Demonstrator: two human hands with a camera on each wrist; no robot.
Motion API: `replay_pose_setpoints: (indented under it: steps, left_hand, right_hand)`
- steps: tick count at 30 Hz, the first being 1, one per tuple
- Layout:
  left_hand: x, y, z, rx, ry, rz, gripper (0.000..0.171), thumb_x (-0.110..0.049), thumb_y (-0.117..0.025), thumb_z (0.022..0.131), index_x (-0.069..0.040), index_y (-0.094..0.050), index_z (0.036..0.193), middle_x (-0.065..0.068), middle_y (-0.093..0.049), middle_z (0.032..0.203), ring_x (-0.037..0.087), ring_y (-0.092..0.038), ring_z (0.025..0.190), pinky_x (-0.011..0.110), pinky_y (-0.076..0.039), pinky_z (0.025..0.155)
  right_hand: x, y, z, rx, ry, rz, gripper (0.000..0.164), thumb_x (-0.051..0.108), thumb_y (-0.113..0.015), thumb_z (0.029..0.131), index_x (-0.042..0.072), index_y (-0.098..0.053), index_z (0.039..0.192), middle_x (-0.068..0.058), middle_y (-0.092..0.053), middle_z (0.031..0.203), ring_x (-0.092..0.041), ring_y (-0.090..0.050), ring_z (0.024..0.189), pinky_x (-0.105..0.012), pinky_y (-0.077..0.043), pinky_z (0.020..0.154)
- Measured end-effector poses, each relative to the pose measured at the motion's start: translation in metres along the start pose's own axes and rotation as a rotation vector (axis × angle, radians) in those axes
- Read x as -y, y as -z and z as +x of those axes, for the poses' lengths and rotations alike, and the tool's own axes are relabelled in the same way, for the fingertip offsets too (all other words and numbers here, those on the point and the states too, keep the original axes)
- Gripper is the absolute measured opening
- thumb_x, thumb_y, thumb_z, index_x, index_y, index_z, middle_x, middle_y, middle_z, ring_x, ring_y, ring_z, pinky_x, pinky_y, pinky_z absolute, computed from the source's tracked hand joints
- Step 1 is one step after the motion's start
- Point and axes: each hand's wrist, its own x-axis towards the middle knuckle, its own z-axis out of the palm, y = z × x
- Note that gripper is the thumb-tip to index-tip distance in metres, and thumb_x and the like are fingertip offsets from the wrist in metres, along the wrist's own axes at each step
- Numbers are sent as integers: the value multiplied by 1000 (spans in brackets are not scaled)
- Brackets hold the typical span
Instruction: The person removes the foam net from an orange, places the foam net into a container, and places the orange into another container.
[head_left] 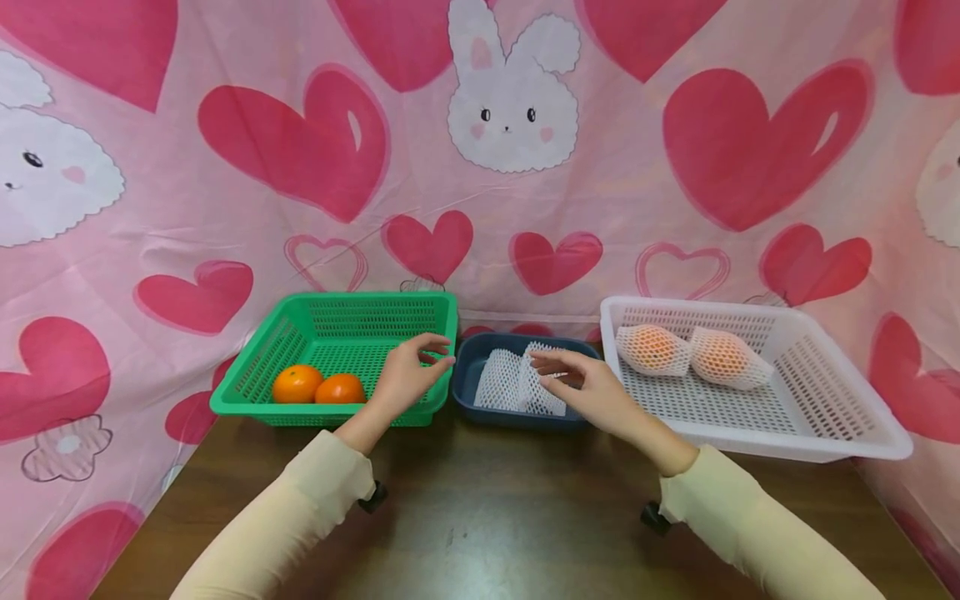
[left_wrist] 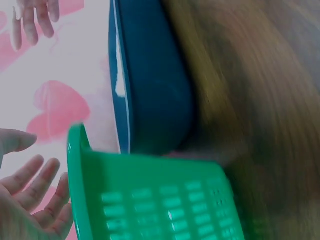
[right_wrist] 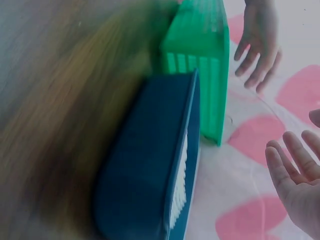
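My left hand [head_left: 411,372] hovers over the right side of a green basket [head_left: 247,408], its fingers loosely bent with nothing in them. Two oranges [head_left: 297,384] lie in that basket's front left part. Over the right end of a dark blue tray [head_left: 467,375] is my right hand [head_left: 588,387], fingers relaxed and bare. White foam net sleeves [head_left: 501,382] lie flat in the tray, partly hidden behind the right hand. In the left wrist view the left hand [left_wrist: 35,200] appears beside the green basket's rim; the right wrist view shows the right hand [right_wrist: 300,175] with spread fingers.
A white basket [head_left: 847,417] stands on the right, holding two fruits in foam nets [head_left: 652,350]. All three containers line the back of the brown wooden table [head_left: 480,517]. A pink cloth with hearts and rabbits [head_left: 510,192] hangs right behind them.
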Motion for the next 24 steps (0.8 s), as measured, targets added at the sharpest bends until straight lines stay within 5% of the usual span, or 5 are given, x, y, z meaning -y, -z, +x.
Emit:
replay_pose_setpoints:
  steps: [8,15,20,24]
  left_hand:
    - [-16,-17,-5,-7,-37,-87,25,-14,-76,94,-8,-73,118,9,-72,108,30,-68,99,40,-60,76]
    - [-27,-24,-7,6,-60,-120,26,-12,-77,92,-8,-73,118,9,-72,108,29,-67,97,38,-59,73]
    - [-30,-29,-3,-20,-54,-149,24,-12,-75,93,-9,-74,117,8,-73,109,29,-66,98,40,-59,75]
    - [-33,-41,1,6,-56,-190,24,-13,-74,94,-8,-74,118,9,-73,109,29,-66,99,41,-59,80]
  right_hand:
    - [-5,37,-21,-97,-27,-158,39,5,-67,98,0,-63,136,-16,-69,127,-32,-67,113,-22,-52,91]
    - [-13,72,-40,-219,-87,-241,38,7,-68,98,0,-64,135,-20,-70,123,6,-61,106,-9,-47,87]
    - [-22,96,-51,-286,-94,-272,38,8,-67,100,-2,-62,136,-23,-68,124,16,-55,106,-5,-43,87]
    - [-31,116,-59,-353,-70,-311,34,3,-68,98,-4,-65,131,-5,-73,115,14,-57,102,-5,-44,84]
